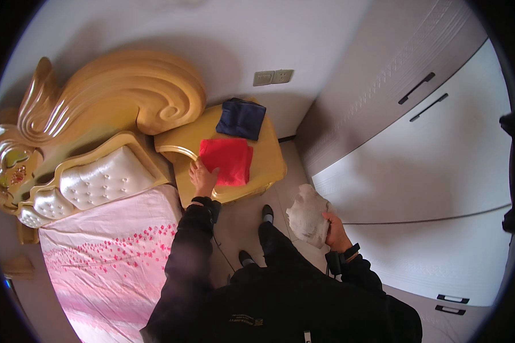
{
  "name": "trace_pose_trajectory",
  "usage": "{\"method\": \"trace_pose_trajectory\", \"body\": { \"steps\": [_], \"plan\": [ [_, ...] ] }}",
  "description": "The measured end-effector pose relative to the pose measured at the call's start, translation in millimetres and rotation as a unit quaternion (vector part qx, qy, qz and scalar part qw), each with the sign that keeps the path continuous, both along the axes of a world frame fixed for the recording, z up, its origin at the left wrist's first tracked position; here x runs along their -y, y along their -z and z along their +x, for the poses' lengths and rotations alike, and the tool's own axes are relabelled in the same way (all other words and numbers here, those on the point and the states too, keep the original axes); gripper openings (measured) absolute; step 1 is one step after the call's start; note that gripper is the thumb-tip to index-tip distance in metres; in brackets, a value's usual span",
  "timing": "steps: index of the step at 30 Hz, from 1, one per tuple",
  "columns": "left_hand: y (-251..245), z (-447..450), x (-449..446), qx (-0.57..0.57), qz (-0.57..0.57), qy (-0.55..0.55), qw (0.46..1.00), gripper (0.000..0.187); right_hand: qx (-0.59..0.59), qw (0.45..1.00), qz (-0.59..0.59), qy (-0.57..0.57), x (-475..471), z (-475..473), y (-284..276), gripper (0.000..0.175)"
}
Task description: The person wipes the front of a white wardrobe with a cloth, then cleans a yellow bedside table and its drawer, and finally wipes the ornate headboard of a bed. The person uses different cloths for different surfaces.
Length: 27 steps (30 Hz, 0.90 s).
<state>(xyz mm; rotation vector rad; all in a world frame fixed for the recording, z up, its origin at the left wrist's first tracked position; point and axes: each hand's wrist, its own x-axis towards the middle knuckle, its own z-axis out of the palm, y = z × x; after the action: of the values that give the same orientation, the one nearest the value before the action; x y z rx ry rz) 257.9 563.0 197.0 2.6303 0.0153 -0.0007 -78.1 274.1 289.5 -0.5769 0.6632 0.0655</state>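
My left hand [203, 176] rests against the near left edge of a folded red cloth [225, 160], which lies on a yellow wooden bedside table [266, 167]. Whether its fingers grip the cloth cannot be told. Behind the red cloth, a folded dark blue cloth [241, 118] lies near the wall. Over the floor to the right, my right hand [337, 231] holds a crumpled whitish cloth [309, 214] by its right side; part of the fingers is hidden behind it.
A bed with a pink flowered sheet [111, 261] and a carved yellow headboard [124, 85] stands at the left. Tall wardrobe doors [390, 171] with dark handles rise at the right. Wall sockets [273, 77] sit above the table. My feet are on the tiled floor [283, 197].
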Motion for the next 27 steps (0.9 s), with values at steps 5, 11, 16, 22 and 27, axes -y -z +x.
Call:
{"method": "trace_pose_trajectory", "body": {
  "steps": [5,11,16,22,27],
  "plan": [
    [-6.7,36.8,4.7,-0.159,0.026,-0.039,0.986,0.095,0.06,0.993,-0.092,-0.044,41.0,45.4,44.4,0.047],
    [-45.8,44.7,0.6,-0.304,-0.138,0.027,0.942,0.057,-0.006,0.999,0.047,0.02,78.6,97.4,72.7,0.045],
    [-122.6,52.2,31.0,-0.316,-0.32,0.131,0.883,0.041,0.002,0.997,0.078,-0.018,92.5,122.2,78.9,0.046],
    [-147.2,118.6,81.4,-0.343,-0.404,0.168,0.831,0.045,-0.017,0.997,0.071,-0.004,91.2,124.0,74.2,0.043],
    [-40.3,194.8,104.3,-0.277,-0.31,0.155,0.896,0.049,-0.038,0.997,0.052,0.039,90.4,106.9,59.7,0.043]
  ]
}}
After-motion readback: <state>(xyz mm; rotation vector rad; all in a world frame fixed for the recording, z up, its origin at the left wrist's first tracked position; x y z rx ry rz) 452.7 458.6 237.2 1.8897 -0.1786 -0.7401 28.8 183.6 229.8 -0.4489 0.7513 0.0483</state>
